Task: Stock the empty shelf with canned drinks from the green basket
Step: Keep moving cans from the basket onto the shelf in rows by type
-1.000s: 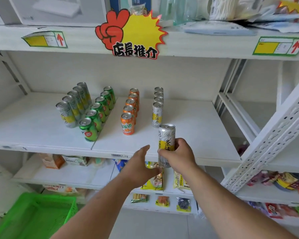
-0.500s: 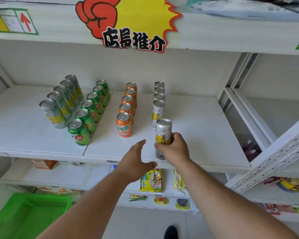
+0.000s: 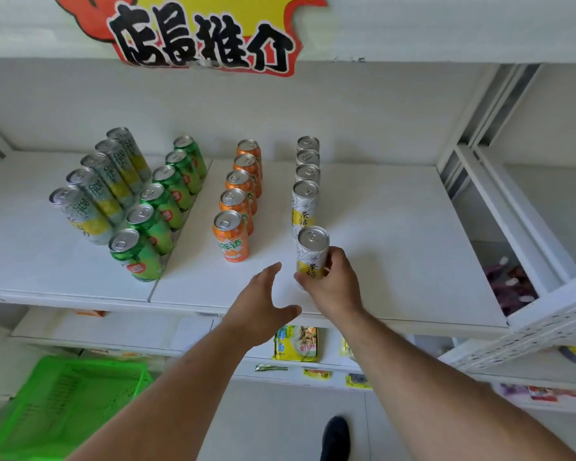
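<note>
The can point(image 3: 311, 257) in play is standing upright on the white shelf point(image 3: 396, 247), a slim white and silver tin with a yellow band, black characters down its side and a pull-tab lid, sitting at the front of a row of matching white cans point(image 3: 306, 194) and just in front of the nearest one. The right hand point(image 3: 335, 282) is wrapping around its lower half, fingers curling round the right side and thumb pressing on the left, clamped on the tin. The left hand point(image 3: 263, 304) is hovering just beside it over the shelf's front edge, fingers spread apart and straight, holding nothing. Further left, a row of orange cans point(image 3: 236, 207), a row of green cans point(image 3: 160, 207) and a row of taller silver cans point(image 3: 97, 191) are lining up front to back. The green basket point(image 3: 64, 404) is sitting low at the left, below the shelf
</note>
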### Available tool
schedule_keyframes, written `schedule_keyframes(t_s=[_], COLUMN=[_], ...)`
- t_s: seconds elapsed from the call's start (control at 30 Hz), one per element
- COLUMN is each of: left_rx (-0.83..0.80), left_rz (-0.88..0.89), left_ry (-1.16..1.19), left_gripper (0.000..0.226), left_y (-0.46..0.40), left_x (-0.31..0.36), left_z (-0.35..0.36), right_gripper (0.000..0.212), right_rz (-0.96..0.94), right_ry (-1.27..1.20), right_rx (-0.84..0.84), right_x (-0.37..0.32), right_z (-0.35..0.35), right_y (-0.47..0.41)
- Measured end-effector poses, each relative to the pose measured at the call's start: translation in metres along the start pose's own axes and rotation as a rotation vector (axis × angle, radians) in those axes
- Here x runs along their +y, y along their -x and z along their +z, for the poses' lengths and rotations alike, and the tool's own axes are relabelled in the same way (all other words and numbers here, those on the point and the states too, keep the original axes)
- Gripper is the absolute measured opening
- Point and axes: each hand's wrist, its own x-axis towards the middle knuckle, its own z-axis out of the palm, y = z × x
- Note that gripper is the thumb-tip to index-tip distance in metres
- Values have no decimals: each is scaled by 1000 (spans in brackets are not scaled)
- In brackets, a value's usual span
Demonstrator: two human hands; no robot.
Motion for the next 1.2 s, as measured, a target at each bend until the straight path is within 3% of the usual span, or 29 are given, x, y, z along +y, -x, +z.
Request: schedule_keyframes(t_s=[0.23, 0.5, 1.2], left_rx=[-18, -21, 21], left_rz=[-4, -27, -58], left_ry=[33, 46, 40], left_gripper=[96, 97, 94], left_y=[3, -5, -40], left_x=[-3, -3, -2], left_z=[11, 15, -8], right_gripper=[71, 50, 52], right_rz=[28, 22, 38], right_ry=[59, 146, 123], right_rx=[-49, 8, 26], right_x=[14, 5, -11], right_z=[0, 9, 33], right_y=[8, -2, -60])
